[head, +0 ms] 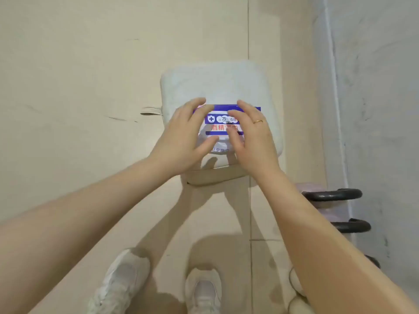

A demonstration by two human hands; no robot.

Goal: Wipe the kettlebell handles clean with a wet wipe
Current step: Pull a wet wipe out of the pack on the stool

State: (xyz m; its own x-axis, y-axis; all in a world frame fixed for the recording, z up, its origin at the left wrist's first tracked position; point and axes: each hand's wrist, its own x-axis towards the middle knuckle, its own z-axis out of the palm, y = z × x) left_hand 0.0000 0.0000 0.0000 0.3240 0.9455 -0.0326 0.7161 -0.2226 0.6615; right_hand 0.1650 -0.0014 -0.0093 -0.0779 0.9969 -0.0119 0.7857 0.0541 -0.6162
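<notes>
Left hand (181,134) holds the wet wipe pack (223,125) in its grip by the left edge; right hand (251,137) pinches at the top flap. Pack sits on a white stool (217,85). Two black kettlebell handles (335,194) lie near the right wall; open floor (79,87) to the left.

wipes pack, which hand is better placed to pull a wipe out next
Right, probably. The right hand has its fingertips on the middle of the wipes pack, while the left hand steadies the pack's left edge.

My right arm (317,223) crosses over the kettlebell handles (333,194) by the wall (374,109); floor (79,98) left of the stool (222,87) lies open
</notes>
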